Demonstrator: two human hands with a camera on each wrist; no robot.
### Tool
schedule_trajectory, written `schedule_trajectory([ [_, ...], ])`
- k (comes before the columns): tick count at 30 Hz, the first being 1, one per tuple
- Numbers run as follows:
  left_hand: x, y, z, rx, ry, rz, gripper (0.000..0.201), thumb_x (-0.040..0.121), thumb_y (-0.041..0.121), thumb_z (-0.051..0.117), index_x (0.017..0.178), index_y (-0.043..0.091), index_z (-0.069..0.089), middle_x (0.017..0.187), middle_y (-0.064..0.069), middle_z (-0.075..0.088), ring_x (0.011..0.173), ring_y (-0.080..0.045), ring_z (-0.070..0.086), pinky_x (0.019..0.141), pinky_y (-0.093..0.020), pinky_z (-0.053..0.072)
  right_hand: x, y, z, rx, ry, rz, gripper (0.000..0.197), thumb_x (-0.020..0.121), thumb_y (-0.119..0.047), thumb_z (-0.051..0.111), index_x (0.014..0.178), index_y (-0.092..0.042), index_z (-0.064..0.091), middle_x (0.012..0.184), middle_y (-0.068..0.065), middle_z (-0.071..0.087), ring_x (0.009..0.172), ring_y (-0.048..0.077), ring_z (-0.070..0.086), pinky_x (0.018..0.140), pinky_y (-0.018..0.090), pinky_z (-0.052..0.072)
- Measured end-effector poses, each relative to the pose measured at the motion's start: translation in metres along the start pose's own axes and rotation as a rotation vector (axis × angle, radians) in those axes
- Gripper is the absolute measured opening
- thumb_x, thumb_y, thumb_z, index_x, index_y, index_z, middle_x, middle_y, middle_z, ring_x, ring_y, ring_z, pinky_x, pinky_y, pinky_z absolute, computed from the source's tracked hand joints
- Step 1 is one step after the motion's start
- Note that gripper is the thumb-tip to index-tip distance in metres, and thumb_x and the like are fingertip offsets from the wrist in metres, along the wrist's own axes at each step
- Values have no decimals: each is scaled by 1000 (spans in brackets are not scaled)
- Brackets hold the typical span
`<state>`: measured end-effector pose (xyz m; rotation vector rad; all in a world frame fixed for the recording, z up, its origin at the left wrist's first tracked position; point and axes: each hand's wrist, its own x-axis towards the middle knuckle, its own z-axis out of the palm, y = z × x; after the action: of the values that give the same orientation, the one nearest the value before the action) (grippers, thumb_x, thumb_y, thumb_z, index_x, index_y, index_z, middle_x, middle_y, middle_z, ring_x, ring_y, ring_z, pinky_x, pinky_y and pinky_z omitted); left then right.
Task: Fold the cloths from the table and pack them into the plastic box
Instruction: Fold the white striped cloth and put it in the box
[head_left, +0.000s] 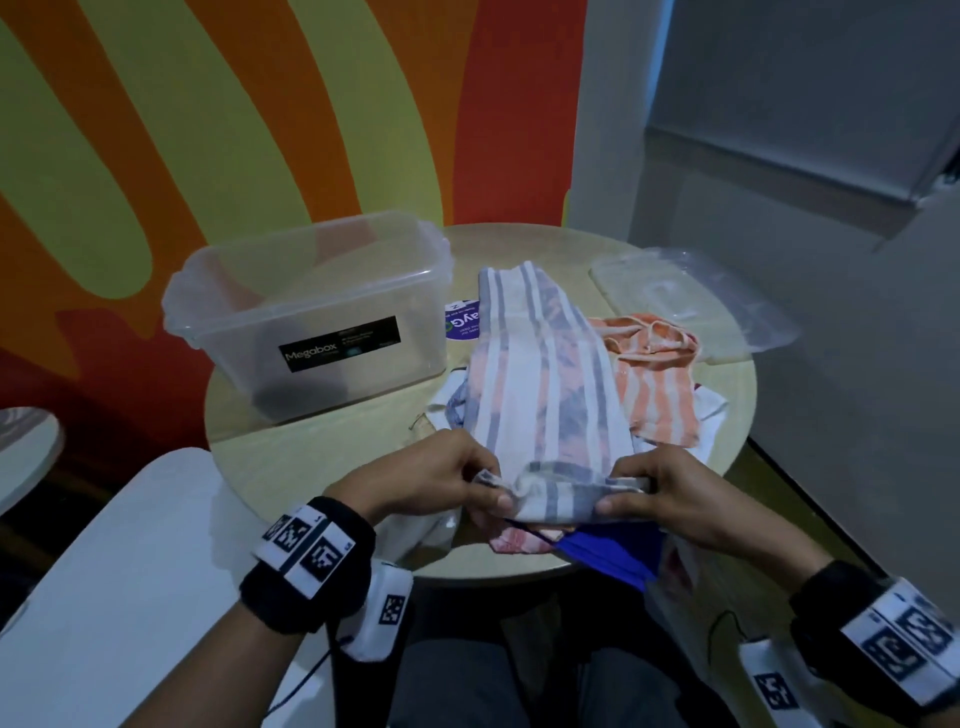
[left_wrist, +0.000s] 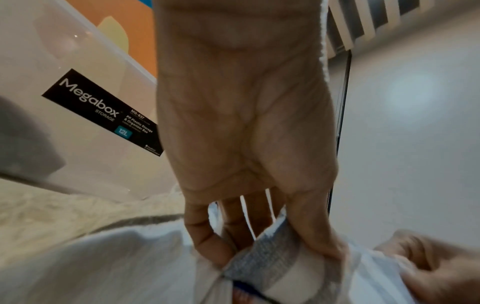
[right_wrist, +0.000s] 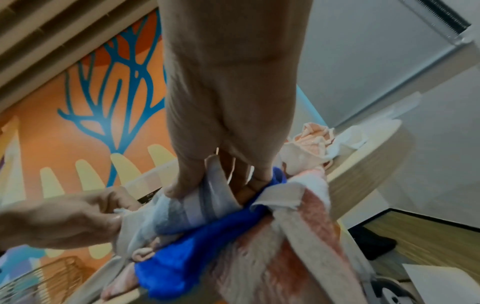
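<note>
A white cloth with grey-blue stripes (head_left: 540, 384) lies lengthwise on the round table (head_left: 311, 457), over a pile of other cloths. My left hand (head_left: 441, 478) pinches its near left corner and my right hand (head_left: 670, 493) pinches its near right corner, both at the table's front edge. The left wrist view shows my thumb and fingers (left_wrist: 207, 236) closed on the striped hem (left_wrist: 272, 261). Under it lie a blue cloth (head_left: 608, 556) and a pink-striped one (head_left: 519, 540). An orange-striped cloth (head_left: 654, 384) lies crumpled to the right. The clear plastic box (head_left: 311, 317) stands open at the table's left.
The box's clear lid (head_left: 691, 301) lies at the table's far right. A round purple sticker (head_left: 462, 322) sits between box and cloths. A white chair back (head_left: 104, 571) stands at the near left. The painted wall (head_left: 260, 104) is close behind the table.
</note>
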<state>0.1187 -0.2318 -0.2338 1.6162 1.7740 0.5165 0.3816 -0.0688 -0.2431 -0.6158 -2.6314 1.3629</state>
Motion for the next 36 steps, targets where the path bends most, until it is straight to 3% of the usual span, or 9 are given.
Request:
schedule_trajectory([
  [6, -4, -7, 18, 2, 120, -80, 47, 104, 40, 57, 62, 20, 47, 59, 10, 42, 56, -6, 40, 61, -31, 32, -4, 4, -2, 10, 7, 111, 39, 99, -41, 60, 69, -16, 57, 65, -2, 45, 62, 11, 41, 59, 30, 32],
  [11, -13, -15, 20, 11, 158, -118, 49, 105, 42, 54, 62, 17, 53, 58, 3, 57, 55, -9, 52, 63, -32, 42, -1, 0, -1, 23, 15, 159, 45, 101, -39, 59, 63, -18, 48, 59, -6, 44, 56, 8, 41, 55, 22, 32],
  [14, -9, -8, 21, 27, 181, -147, 51, 103, 37, 57, 62, 7, 50, 56, -1, 48, 53, -12, 43, 59, -32, 35, 3, 0, 1, 41, 56, 162, 48, 99, -34, 64, 59, -17, 45, 57, 0, 39, 53, 11, 36, 52, 24, 29],
  [18, 2, -1, 20, 80, 196, -214, 44, 94, 29, 66, 56, 9, 56, 51, 2, 46, 51, -13, 39, 56, -30, 32, 9, 2, 7, -42, 127, 195, 44, 88, -25, 75, 57, -3, 53, 53, -1, 40, 50, 9, 37, 50, 27, 29],
  [21, 4, 3, 21, 228, 282, -211, 30, 85, 33, 73, 66, 14, 59, 60, 4, 57, 59, -16, 53, 58, -36, 43, 13, 5, 14, -212, 206, 195, 22, 79, -29, 78, 73, -15, 63, 67, -9, 59, 63, 10, 52, 63, 36, 43],
  [25, 1, 17, 35, 460, 386, 144, 15, 81, 7, 68, 86, 20, 60, 89, 3, 57, 86, -21, 50, 70, -38, 46, 10, -1, 22, -327, 167, 109, 20, 87, -23, 70, 86, -29, 51, 88, -7, 64, 87, 17, 59, 80, 45, 48],
  [27, 3, 23, 40, 534, 362, 279, 9, 88, 11, 66, 93, 19, 64, 99, 2, 57, 91, -22, 50, 75, -40, 47, 9, -2, 22, -363, 144, 87, 17, 90, -20, 67, 88, -28, 52, 89, -2, 65, 88, 21, 59, 82, 47, 49],
  [31, 6, 31, 44, 685, 186, 166, 40, 90, 54, 63, 114, 24, 58, 113, 5, 52, 101, -17, 45, 80, -38, 42, 13, -8, 21, -435, 139, 90, 3, 94, -21, 65, 96, -24, 65, 99, 0, 65, 96, 21, 59, 84, 41, 48],
  [36, 13, 36, 28, 587, 137, 161, 26, 89, 15, 58, 115, 16, 63, 112, -1, 61, 103, -24, 55, 83, -43, 48, 14, -23, 14, -701, 83, 20, 21, 101, -36, 55, 108, -21, 70, 108, -3, 49, 103, 19, 47, 84, 37, 42],
])
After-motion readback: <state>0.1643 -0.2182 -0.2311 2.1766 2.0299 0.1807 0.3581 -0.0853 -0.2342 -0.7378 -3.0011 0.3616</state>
